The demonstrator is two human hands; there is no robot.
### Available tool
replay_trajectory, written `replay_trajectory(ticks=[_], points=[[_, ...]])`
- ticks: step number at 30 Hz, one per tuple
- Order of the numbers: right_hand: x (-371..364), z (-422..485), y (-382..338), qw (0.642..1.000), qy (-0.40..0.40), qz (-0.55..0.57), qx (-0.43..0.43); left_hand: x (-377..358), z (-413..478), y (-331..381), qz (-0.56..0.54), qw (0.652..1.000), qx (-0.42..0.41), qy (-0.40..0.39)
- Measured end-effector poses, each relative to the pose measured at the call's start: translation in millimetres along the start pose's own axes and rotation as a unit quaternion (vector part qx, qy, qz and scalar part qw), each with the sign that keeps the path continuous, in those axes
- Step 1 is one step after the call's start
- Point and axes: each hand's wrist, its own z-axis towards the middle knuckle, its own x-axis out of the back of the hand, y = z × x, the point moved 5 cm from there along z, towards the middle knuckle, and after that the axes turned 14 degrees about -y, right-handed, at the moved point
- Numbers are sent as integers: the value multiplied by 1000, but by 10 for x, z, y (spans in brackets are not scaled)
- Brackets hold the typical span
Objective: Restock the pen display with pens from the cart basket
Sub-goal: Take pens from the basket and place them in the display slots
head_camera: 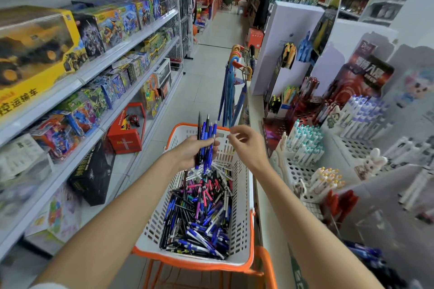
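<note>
Head view: left hand (pixel 189 153) grips pens (pixel 209 130), middles hidden; display (pixel 296 169) blurred.

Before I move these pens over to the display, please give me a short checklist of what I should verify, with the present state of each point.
1. Left hand grips the bundle of blue and black pens: ok, fingers are curled round it.
2. Right hand is free to pick single pens: ok, fingers are loosely curled and nothing shows in it.
3. All pens in the bundle point the same way: cannot tell.
4. Red perforated display tray has free holes: ok, bare holes show.
5. White plastic cart basket with orange rim holds more loose pens: ok.
6. Which display section matches these pens: cannot tell.
</note>
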Motion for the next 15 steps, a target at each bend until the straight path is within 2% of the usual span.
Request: replay_trajectory(ticks=[5,9,12,15], points=[[-13,310,-45,984,-122,-128,-18,-65,-58,-10,84,987,76,-111],[-59,342,-66,954,-191,-228,-28,-123,-91,-2,100,979,101,-146],[-60,358,-32,965,-201,-171,-10,-100,-95,-34,132,972,115,-155],[40,372,-6,985,-168,-16,-32,-93,-94,-38,128,974,103,-154]])
